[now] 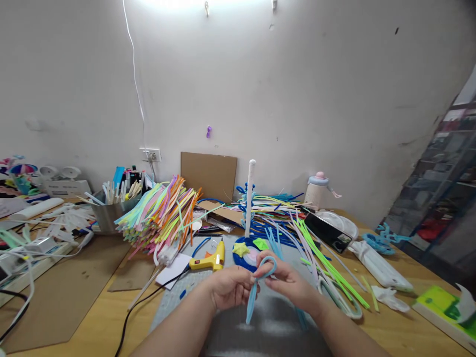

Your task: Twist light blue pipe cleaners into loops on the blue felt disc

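No readable text or labels

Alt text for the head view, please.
Two bare hands, left and right, hold a looped light-blue fuzzy strip above a grey mat. Around them on the wooden table lie a yellow glue gun, bundled colourful strips and a phone.
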Available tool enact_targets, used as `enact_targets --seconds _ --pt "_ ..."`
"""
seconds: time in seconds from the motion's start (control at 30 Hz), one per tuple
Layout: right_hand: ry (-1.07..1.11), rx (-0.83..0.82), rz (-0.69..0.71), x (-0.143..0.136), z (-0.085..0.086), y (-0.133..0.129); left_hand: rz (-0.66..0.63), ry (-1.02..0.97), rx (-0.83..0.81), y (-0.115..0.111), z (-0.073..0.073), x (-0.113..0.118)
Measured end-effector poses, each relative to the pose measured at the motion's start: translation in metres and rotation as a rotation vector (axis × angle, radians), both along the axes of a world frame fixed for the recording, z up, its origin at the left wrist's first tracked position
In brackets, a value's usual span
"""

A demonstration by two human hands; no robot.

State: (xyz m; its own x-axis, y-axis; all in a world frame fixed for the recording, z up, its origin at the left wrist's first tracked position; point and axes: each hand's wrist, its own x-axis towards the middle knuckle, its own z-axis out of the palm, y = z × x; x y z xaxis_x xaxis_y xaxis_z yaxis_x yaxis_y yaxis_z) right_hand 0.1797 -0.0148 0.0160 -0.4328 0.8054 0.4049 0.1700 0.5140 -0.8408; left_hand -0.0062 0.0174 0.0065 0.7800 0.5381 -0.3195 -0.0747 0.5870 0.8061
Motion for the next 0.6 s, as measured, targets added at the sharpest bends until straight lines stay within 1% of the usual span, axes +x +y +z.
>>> enact_targets --seconds 0.1,0.17,0.3,0.43,0.5,0.6 --pt "-0.094 0.217 -0.059 -0.0046 -0.0015 -0.0019 -0.055 -0.010 -0.057 0.0013 -0.0039 -0.0017" --pt "-0.133 0.306 -0.093 -0.0052 -0.0024 -0.0018 -0.076 -0.002 -0.077 0.0024 -0.0050 -0.0018" --pt "-0.221 0.397 -0.094 -0.0017 -0.0002 -0.0022 -0.087 0.022 -0.066 0.0017 -0.0027 -0.0012" --pt "-0.289 0.469 -0.111 0.0000 0.0034 -0.0028 -0.017 0.051 0.016 -0.0027 0.0019 0.0000" --pt "-0.301 0.496 -0.123 -0.0002 0.0042 -0.0030 0.013 0.050 0.052 -0.0044 0.0031 0.0005" --pt "-0.280 0.513 -0.117 -0.0005 0.0043 -0.0036 0.001 0.047 0.072 -0.0051 0.0030 0.0004"
